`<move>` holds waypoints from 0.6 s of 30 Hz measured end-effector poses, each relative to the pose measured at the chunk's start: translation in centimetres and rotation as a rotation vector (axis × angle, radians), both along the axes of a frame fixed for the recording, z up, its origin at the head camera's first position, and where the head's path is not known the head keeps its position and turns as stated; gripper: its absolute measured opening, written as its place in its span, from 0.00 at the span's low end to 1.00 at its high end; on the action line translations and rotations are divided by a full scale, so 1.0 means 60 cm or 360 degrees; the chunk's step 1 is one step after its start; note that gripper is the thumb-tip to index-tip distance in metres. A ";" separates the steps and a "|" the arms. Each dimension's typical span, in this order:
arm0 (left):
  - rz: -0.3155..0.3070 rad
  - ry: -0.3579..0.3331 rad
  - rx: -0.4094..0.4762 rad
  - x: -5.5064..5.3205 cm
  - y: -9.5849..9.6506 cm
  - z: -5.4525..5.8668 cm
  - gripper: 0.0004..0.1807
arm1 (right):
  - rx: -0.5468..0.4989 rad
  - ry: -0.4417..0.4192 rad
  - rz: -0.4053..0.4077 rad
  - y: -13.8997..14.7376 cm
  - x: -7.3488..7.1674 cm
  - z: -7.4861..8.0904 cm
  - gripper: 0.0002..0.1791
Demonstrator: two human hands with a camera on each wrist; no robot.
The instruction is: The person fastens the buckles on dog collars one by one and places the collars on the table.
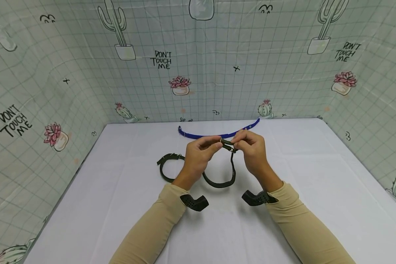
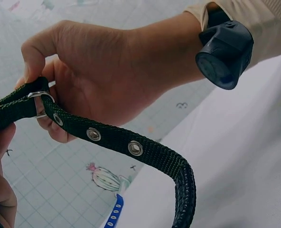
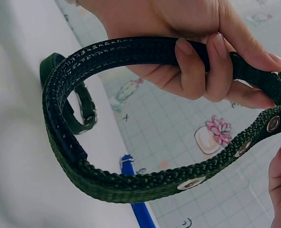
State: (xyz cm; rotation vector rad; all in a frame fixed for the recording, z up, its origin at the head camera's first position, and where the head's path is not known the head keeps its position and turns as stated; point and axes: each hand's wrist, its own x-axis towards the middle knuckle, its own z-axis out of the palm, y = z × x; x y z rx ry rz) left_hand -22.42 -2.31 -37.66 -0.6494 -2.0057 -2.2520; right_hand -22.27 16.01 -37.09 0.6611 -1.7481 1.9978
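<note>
- While pinching the green collar [image 1: 219, 184] at the middle of the head frame, gripping narrowly with both the left hand [image 1: 198, 154] and the right hand [image 1: 253, 151].
- Leaving the metal buckle [image 2: 40, 93] exposed between the two pinches, probably for seeing and handling it better.
- Curling some left fingers also round the padded band [image 3: 126, 50], at the top of the right wrist frame, perhaps for steadying the loop.
- Letting the strap with eyelets [image 2: 135, 148] hang below the fingers, toward lower right of the left wrist frame; impossible to tell if touching the white table [image 1: 224, 234].
- Showing, just left of centre in the head frame, a second green collar [image 1: 162, 170], ring-shaped, partly hidden, likely placed there to leave working room.
- Showing at upper centre a blue collar [image 1: 198, 136], stretched out near the far table edge, probably for the same reason.
</note>
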 end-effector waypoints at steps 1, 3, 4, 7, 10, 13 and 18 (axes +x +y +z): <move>0.0000 -0.0001 0.0002 0.000 0.000 0.000 0.17 | 0.0009 -0.0004 -0.0005 0.000 0.000 0.000 0.07; 0.0001 0.0004 0.0003 0.000 -0.001 -0.001 0.17 | 0.0027 -0.0013 -0.0014 0.001 0.000 -0.001 0.07; -0.0001 0.0005 0.0004 0.000 -0.001 -0.001 0.17 | 0.0034 -0.0015 -0.0015 0.001 -0.001 0.000 0.07; -0.0002 0.0023 -0.0005 -0.001 -0.002 -0.002 0.16 | 0.0064 -0.0024 -0.0023 0.002 -0.001 0.001 0.08; -0.0005 0.0036 -0.0016 -0.003 -0.002 -0.002 0.16 | 0.0090 -0.0027 -0.0016 0.003 0.000 0.003 0.08; -0.0006 0.0051 -0.0029 -0.003 -0.002 -0.001 0.15 | 0.0128 -0.0021 0.0015 0.005 0.000 0.005 0.08; -0.0026 0.0083 -0.0071 -0.002 -0.004 0.002 0.16 | 0.0229 0.0004 0.0105 0.009 0.001 0.008 0.08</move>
